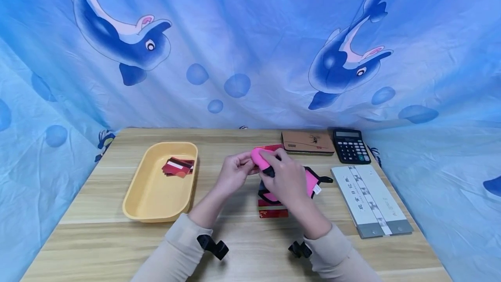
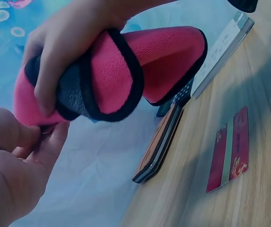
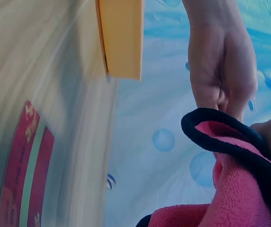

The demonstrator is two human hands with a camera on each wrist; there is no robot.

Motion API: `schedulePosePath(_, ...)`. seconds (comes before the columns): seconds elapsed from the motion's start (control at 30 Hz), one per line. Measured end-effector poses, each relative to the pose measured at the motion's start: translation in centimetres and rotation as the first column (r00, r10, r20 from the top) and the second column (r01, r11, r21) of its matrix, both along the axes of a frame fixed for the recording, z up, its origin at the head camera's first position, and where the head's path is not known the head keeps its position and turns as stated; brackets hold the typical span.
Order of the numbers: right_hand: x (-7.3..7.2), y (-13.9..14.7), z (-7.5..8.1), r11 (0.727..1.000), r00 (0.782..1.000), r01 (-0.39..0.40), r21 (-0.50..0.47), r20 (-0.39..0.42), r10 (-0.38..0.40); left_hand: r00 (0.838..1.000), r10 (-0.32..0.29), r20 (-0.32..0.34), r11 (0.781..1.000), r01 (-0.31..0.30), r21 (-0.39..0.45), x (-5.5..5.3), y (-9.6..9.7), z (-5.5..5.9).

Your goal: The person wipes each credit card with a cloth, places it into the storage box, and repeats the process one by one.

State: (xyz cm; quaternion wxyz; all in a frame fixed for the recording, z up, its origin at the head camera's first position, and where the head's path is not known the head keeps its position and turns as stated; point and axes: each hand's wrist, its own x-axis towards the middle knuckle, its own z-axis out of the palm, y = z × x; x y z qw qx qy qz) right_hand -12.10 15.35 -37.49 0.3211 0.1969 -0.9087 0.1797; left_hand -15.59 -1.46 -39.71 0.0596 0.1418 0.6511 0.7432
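My right hand (image 1: 285, 177) grips a pink cloth (image 1: 311, 182) with black edging, bunched and folded over, its tail with a black loop and white tag hanging to the right. At the cloth's left end, my left hand (image 1: 233, 173) pinches a thin item that is mostly covered by the cloth; its kind cannot be made out. In the left wrist view the left hand (image 2: 12, 165) has its fingertips right against the pink fabric. Below the hands a flat red piece with gold print and a pale stripe (image 1: 274, 213) lies on the table.
A yellow tray (image 1: 156, 195) on the left contains several red cards (image 1: 178, 166). Towards the back are a brown wallet-like case (image 1: 307, 142) and a black calculator (image 1: 351, 146). A grey-and-white notebook (image 1: 372, 201) lies at the right. Behind the wooden table hangs a blue dolphin curtain (image 1: 266, 47).
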Motion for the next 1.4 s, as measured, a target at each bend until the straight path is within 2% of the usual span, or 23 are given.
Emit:
schedulePosePath(0.13,0.3,-0.4,-0.4,1.000,0.999,-0.030,0.002,-0.019,0.030,0.999,0.033,-0.017,0.999,-0.033,-0.013,0.1,0.0,-0.1)
schedulePosePath(0.33,0.4,0.5,-1.3,0.999,0.999,-0.031,-0.034,-0.040,0.029,0.996,0.080,0.040,0.992,-0.084,0.091,0.1,-0.5,0.1)
schedulePosePath(0.43,0.3,1.4,-1.5,0.998,0.999,-0.009,-0.061,-0.044,0.007,0.995,0.083,0.056,0.988,-0.089,0.127,0.2,-0.9,0.3)
schedulePosePath(0.63,-0.3,3.0,-1.1,0.991,0.998,0.067,-0.112,-0.002,-0.068,0.995,0.062,0.074,0.992,-0.069,0.103,0.4,-1.6,0.6)
schedulePosePath(0.83,-0.7,2.7,-0.3,0.987,0.993,0.116,-0.116,0.044,-0.112,0.997,0.031,0.069,0.999,-0.033,0.032,0.6,-1.3,0.3)
schedulePosePath(0.93,-0.7,1.9,0.0,0.991,0.995,0.098,-0.087,0.036,-0.095,0.999,0.002,0.037,1.000,-0.001,-0.014,0.7,-0.9,0.1)
schedulePosePath(1.03,-0.6,1.0,0.2,0.998,0.999,0.041,-0.053,0.030,-0.039,1.000,-0.021,-0.004,0.998,0.021,-0.054,0.7,-0.4,0.0)
schedulePosePath(1.13,-0.3,0.4,0.2,1.000,0.999,-0.020,-0.023,0.032,0.020,0.999,-0.017,-0.034,0.997,0.014,-0.080,0.8,-0.3,0.0)
schedulePosePath(1.27,0.1,0.3,-0.1,0.998,0.997,-0.063,0.014,0.045,0.063,0.999,0.015,-0.040,0.998,-0.017,-0.056,0.8,-0.7,0.1)
schedulePosePath(1.4,0.1,0.8,-0.6,0.996,0.994,-0.091,0.020,0.055,0.090,0.999,0.046,-0.006,0.999,-0.046,0.007,0.7,-1.3,0.3)
